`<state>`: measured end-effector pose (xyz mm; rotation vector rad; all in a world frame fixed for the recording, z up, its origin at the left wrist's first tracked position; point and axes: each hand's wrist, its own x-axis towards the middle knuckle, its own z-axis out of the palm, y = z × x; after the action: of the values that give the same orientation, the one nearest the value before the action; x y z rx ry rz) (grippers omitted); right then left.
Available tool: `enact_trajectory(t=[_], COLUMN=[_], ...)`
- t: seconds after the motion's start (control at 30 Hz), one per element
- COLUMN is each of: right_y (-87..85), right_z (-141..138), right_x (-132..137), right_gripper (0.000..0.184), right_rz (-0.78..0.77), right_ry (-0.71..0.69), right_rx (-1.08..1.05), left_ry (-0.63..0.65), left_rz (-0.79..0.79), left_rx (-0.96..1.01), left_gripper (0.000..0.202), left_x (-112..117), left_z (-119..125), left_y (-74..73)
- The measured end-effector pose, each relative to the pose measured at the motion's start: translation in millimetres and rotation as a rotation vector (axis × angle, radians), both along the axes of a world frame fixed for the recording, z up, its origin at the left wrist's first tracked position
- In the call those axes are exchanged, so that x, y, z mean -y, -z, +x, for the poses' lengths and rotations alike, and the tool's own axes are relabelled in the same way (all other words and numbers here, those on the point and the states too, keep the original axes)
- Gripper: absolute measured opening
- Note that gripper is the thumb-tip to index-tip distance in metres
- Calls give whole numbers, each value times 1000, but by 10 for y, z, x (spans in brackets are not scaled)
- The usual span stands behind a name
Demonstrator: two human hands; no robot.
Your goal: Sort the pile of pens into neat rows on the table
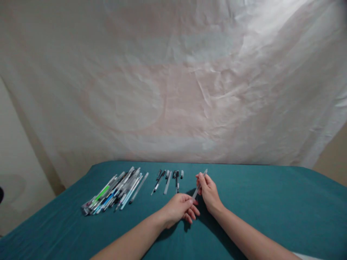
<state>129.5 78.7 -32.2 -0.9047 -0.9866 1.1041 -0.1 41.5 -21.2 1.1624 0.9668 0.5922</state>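
Both my hands hold one clear pen slanted above the teal table. My right hand pinches its upper part, fingers closed. My left hand is closed round its lower end. Just beyond my hands lie a few loose pens and small caps in a short row. Farther left sits a pile of several pens, one with a green body.
A creased white sheet hangs behind the table as a backdrop. The teal cloth runs wide to the right of my hands. A pale wall and floor show at the far left.
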Motion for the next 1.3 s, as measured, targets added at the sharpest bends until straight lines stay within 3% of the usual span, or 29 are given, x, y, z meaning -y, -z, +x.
enact_trajectory(t=[0.23, 0.6, 0.87, 1.0, 1.13, 1.3], right_y=[-6, 114, 164, 160, 134, 133], right_z=[11, 44, 67, 55, 42, 25], right_x=[6, -107, -152, -139, -103, -94], right_gripper=[36, 38, 39, 37, 38, 40], right_rz=[4, -104, -137, -128, -118, -139], right_ry=[32, 16, 40, 32, 19, 22], right_rx=[9, -168, -154, -119, -88, -64], left_ry=[12, 41, 271, 209, 129, 211], left_rz=[20, 49, 14, 35, 72, 60], left_rx=[-9, -26, 31, 21, -21, -87], left_gripper=[30, 31, 32, 39, 33, 22], left_x=[-11, 8, 30, 46, 57, 45], left_z=[-29, -40, -119, -100, -63, -81], left_y=[44, -6, -146, -161, -112, -88])
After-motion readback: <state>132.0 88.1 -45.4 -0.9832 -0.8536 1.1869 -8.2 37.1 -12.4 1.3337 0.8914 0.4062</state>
